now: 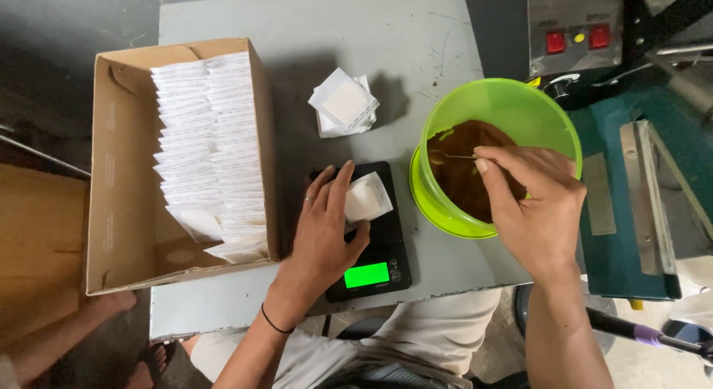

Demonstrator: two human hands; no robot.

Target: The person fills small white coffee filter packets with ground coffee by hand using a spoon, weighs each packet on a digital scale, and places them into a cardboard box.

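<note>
1. Left hand [327,225]: resting on black scale [386,244], palm down, fingers loosely spread, thumb tip touching lower edge of white sachet [367,198]
2. Sachet: lying on scale platform, just right of index finger, tilted, mouth side toward bowl; gripped between thumb and index finger side, not lifted
3. Scale: on grey table [297,32], green display lit at near edge, figures not legible
4. Right hand [538,203]: above rim of green bowl [512,107], thumb and index finger pinched on spoon [449,156] handle, other fingers curled
5. Spoon: held nearly level, tip inside bowl over brown powder [464,177]
6. Bowl: just right of scale, seated on matching green lid or second bowl
7. Spare sachets [343,103]: small stack beyond scale, apart from both hands
8. Cardboard box [119,173]: left of scale, filled with rows of white sachets
</note>
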